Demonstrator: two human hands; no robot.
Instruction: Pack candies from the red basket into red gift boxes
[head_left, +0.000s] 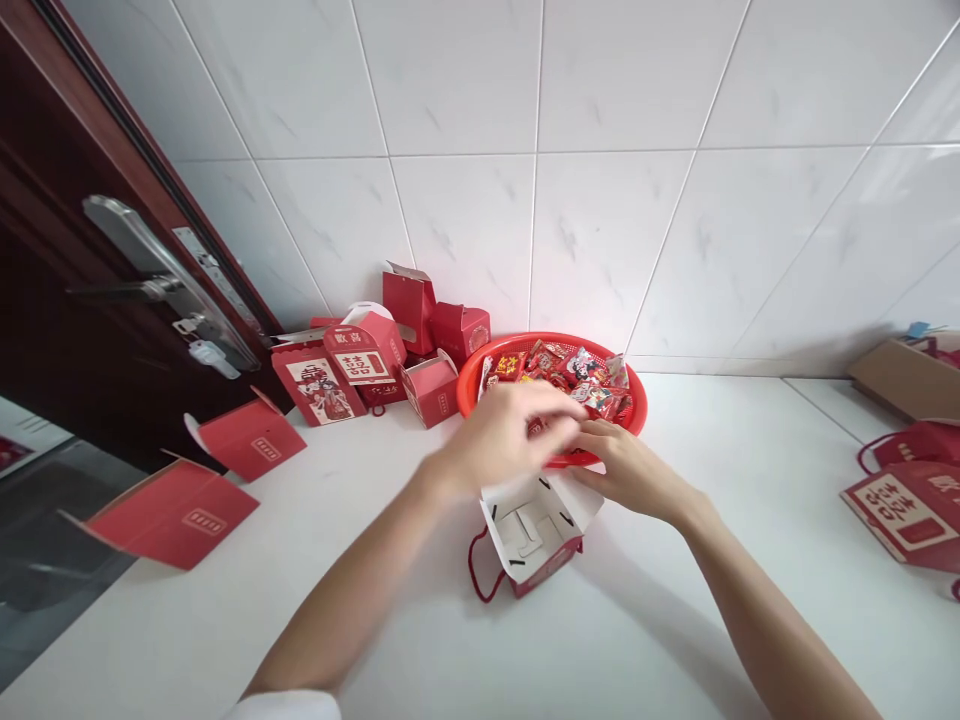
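Observation:
My left hand [517, 428] is over the front of a red plastic basket [637, 402], blurred by motion. Its thumb and fingers are apart, and no item shows between them. Reaching in from the right, my right hand [630, 468] is at the basket's front rim, fingers stretched out and thumb apart; its fingertips are partly hidden by the left hand. Small red wrapped packets [592, 370] fill the basket. Below both hands, an open red gift box [546, 572] with a white inside stands on the counter, a red cord handle [472, 560] at its left. No contents are visible inside.
Several red gift boxes [367, 365] are clustered against the tiled wall at left. Two more boxes [176, 515] lie near the dark door [45, 200]. On the right are a cardboard carton [900, 380] and red boxes [911, 515] on the white counter [660, 640].

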